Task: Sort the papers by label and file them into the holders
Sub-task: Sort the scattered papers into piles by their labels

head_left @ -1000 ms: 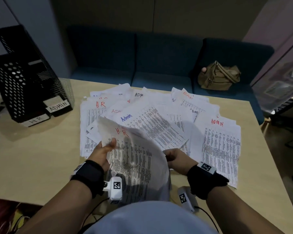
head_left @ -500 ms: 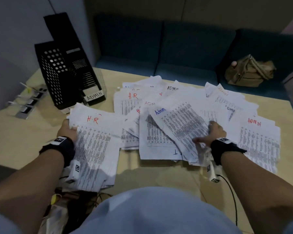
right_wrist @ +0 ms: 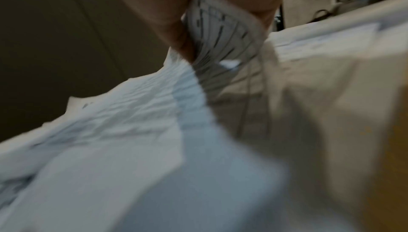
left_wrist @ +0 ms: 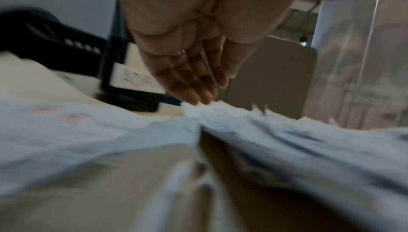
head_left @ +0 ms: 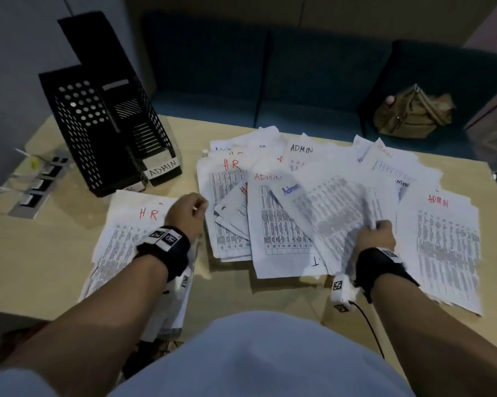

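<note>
A sheet marked HR in red (head_left: 133, 224) lies on the table at the left, in front of two black holders. One holder (head_left: 78, 133) is perforated and its label is mostly hidden. The other (head_left: 161, 167) is labelled ADMIN. My left hand (head_left: 197, 206) hovers between the HR sheet and the spread of papers (head_left: 270, 224), holding nothing. In the left wrist view its straight fingers (left_wrist: 194, 96) touch a paper edge. My right hand (head_left: 376, 227) pinches the lower edge of a sheet marked Admin in blue (head_left: 321, 207). That sheet (right_wrist: 223, 31) shows between thumb and fingers in the right wrist view.
Several sheets marked ADMIN or HR overlap across the table's middle and right. A socket panel (head_left: 32, 187) with cables sits at the far left. Behind the table, a brown bag (head_left: 413, 116) lies on a blue sofa (head_left: 299, 81).
My left hand set the HR sheet down at the left, let go, and moved right toward the spread. My right hand took hold of the blue Admin sheet.
</note>
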Demonstrator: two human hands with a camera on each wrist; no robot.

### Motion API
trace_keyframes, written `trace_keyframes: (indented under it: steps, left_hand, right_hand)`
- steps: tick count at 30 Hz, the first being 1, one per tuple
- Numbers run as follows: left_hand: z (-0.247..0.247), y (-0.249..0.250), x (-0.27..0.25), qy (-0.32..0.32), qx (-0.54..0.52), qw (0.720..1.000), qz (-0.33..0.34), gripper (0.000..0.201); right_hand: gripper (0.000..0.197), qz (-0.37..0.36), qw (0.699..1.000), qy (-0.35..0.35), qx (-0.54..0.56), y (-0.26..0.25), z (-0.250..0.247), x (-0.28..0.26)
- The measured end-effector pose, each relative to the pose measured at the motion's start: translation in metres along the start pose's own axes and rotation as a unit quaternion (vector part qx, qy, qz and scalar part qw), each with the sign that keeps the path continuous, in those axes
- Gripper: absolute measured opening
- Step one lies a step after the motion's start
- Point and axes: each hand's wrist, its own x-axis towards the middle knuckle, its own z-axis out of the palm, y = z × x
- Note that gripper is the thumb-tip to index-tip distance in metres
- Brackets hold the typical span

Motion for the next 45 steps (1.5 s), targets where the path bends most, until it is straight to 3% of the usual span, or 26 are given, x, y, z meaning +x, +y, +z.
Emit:
trace_keyframes:
  steps: [2, 5, 7, 10, 16, 19, 21, 26, 28, 30, 31, 33, 35, 36, 37, 39, 40, 41, 43, 45]
  left_hand:
    - [0.027, 0.025, -0.003, -0.076, -0.108, 0.990, -0.039, 0.010]
    - [0.062, 0.051, -0.001, -0.166, -0.134, 0.973, -0.092, 0.038]
    - [0.068, 0.055, 0.002, -0.175, -0.135, 0.969, -0.113, 0.051]
    - [0.079, 0.059, 0.004, -0.183, -0.147, 0.967, -0.103, 0.051]
    - [0.100, 0.077, -0.008, -0.217, -0.155, 0.960, -0.081, 0.033]
    - [0.112, 0.092, -0.016, -0.235, -0.182, 0.950, -0.094, 0.020]
    - [0.119, 0.100, -0.021, -0.241, -0.198, 0.943, -0.114, 0.031]
    - [0.137, 0.100, -0.029, -0.197, -0.172, 0.957, -0.123, 0.050]
    - [0.139, 0.098, -0.031, -0.170, -0.156, 0.964, -0.135, 0.051]
    - [0.141, 0.095, -0.032, -0.138, -0.186, 0.959, -0.164, 0.062]
    - [0.140, 0.094, -0.031, -0.128, -0.217, 0.951, -0.178, 0.069]
    - [0.140, 0.086, -0.029, -0.124, -0.267, 0.934, -0.202, 0.080]
    - [0.139, 0.081, -0.031, -0.116, -0.258, 0.939, -0.193, 0.058]
    - [0.139, 0.078, -0.032, -0.099, -0.249, 0.945, -0.187, 0.041]
    - [0.138, 0.073, -0.034, -0.087, -0.247, 0.947, -0.188, 0.030]
    - [0.132, 0.070, -0.040, -0.093, -0.256, 0.944, -0.186, 0.027]
    - [0.131, 0.066, -0.041, -0.097, -0.261, 0.943, -0.182, 0.027]
    - [0.128, 0.067, -0.045, -0.103, -0.262, 0.944, -0.174, 0.026]
    - [0.127, 0.064, -0.048, -0.104, -0.261, 0.946, -0.159, 0.019]
    - [0.126, 0.064, -0.050, -0.108, -0.256, 0.948, -0.154, 0.014]
  right_hand:
    - [0.031, 0.036, 0.995, 0.067, 0.058, 0.009, -0.009, -0.002]
    - [0.042, 0.089, 0.982, 0.128, 0.112, 0.024, -0.033, 0.011]
    - [0.055, 0.104, 0.978, 0.121, 0.135, 0.031, -0.040, 0.016]
    - [0.068, 0.109, 0.971, 0.094, 0.191, 0.041, -0.049, 0.027]
    - [0.084, 0.117, 0.965, -0.099, 0.213, 0.052, -0.041, 0.026]
    - [0.056, 0.071, 0.964, -0.171, 0.190, 0.047, -0.037, 0.013]
    - [0.039, 0.049, 0.959, -0.236, 0.151, 0.041, -0.035, 0.002]
    - [0.046, 0.022, 0.920, -0.375, 0.114, 0.036, -0.033, -0.009]
    - [0.059, -0.019, 0.914, -0.404, 0.038, 0.035, -0.035, -0.009]
    - [0.082, -0.051, 0.899, -0.434, -0.014, 0.039, -0.036, -0.001]
    - [0.084, -0.065, 0.896, -0.438, -0.035, 0.040, -0.036, 0.002]
    - [0.071, -0.092, 0.888, -0.446, -0.060, 0.037, -0.040, 0.000]
    - [0.046, -0.126, 0.875, -0.468, -0.011, 0.032, -0.042, -0.005]
    - [0.036, -0.142, 0.876, -0.460, 0.027, 0.026, -0.046, -0.010]
    - [0.033, -0.157, 0.901, -0.402, 0.051, 0.024, -0.043, -0.007]
    - [0.049, -0.148, 0.964, -0.221, 0.033, 0.024, -0.034, 0.008]
    - [0.058, -0.121, 0.979, -0.163, -0.002, 0.026, -0.030, 0.018]
    - [0.064, -0.087, 0.984, -0.154, -0.018, 0.025, -0.029, 0.024]
    - [0.065, -0.043, 0.970, -0.241, 0.000, 0.026, -0.022, 0.029]
    - [0.043, -0.055, 0.951, -0.305, 0.005, 0.024, -0.018, 0.025]
